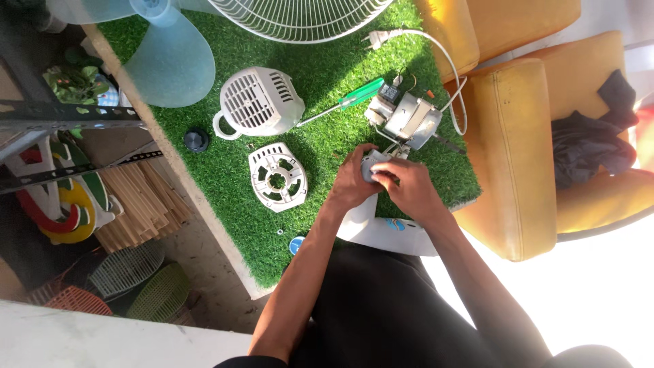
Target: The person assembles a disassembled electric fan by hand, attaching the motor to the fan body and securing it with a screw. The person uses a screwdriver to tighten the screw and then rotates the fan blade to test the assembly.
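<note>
With the rear cover (259,102), vented plate (277,176) and blade (167,58) already lying off at upper left, both the left hand (352,182) and right hand (409,187) are gripping a small grey part (373,162) at frame centre, just below the bared motor (409,119).

A small pale grey plastic fan part (374,163), rounded and mostly hidden, sits pinched between the fingers of both hands just above the green artificial turf. It is close beside the bare metal fan motor with its silvery housing and white cord (407,117), lying on its side on the turf.
</note>
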